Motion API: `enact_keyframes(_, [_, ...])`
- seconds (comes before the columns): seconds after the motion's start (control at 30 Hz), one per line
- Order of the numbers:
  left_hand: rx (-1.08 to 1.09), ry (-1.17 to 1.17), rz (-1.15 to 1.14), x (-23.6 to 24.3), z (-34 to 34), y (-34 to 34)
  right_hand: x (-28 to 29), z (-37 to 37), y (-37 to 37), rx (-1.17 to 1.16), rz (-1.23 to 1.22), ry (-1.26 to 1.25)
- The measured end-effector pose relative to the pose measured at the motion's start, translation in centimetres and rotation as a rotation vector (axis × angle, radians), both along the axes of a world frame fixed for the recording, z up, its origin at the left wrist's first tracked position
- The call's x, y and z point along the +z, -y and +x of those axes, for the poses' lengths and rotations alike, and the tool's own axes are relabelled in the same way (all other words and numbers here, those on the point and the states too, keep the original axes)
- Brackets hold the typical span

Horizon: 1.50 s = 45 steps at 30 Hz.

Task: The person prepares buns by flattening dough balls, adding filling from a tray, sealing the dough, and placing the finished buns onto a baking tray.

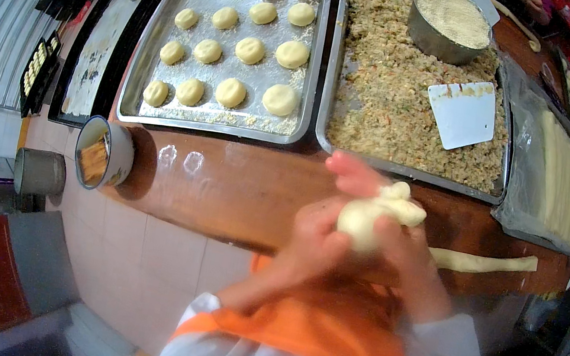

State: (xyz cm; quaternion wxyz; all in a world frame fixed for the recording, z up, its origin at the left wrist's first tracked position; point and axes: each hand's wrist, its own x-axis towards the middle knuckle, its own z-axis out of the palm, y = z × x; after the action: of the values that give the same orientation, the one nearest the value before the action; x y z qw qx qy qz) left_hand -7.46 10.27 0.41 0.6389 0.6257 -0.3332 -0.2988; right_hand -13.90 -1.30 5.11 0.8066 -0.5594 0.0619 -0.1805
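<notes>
A smooth, pale dough ball (359, 223) with a pinched, knobbly top (401, 203) is held between my two hands above the table's front edge. My left hand (317, 235) closes on its left side, and my right hand (405, 249) grips it from the right, thumb pressed against the dough. Some blurred fingers stretch out past the far side of the ball. Whether filling lies inside the dough is hidden. To the right of my hands, a long dough strip (489, 263) lies on the brown table (247, 179).
Flattened dough rounds sit in rows on a metal tray (215, 125). Beside it, another tray (407, 170) holds crumbly filling (373, 80), a white scraper (463, 116) and a round tin (439, 47) of pale crumbs. An enamel mug (122, 151) stands left; plastic-covered dough (557, 174) lies right.
</notes>
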Motion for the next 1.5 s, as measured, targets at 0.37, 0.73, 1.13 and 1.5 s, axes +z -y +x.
enact_keyframes(0.37, [0.065,-0.304,-0.04,-0.7,-0.5,-0.9,-0.6,1.2,-1.1,-0.116,-0.036,0.022])
enact_keyframes(0.73, [0.018,-0.846,-0.305,-0.4,0.7,-0.7,-0.9,1.3,2.3,-0.003,-0.906,-0.081])
enact_keyframes(1.13, [0.005,-0.675,-0.013,1.2,2.7,-2.2,2.6,0.1,3.4,0.145,-0.672,-0.255])
enact_keyframes(1.5, [0.116,-0.65,-0.346,4.3,1.2,-1.4,2.7,0.7,2.8,0.026,-0.678,-0.224])
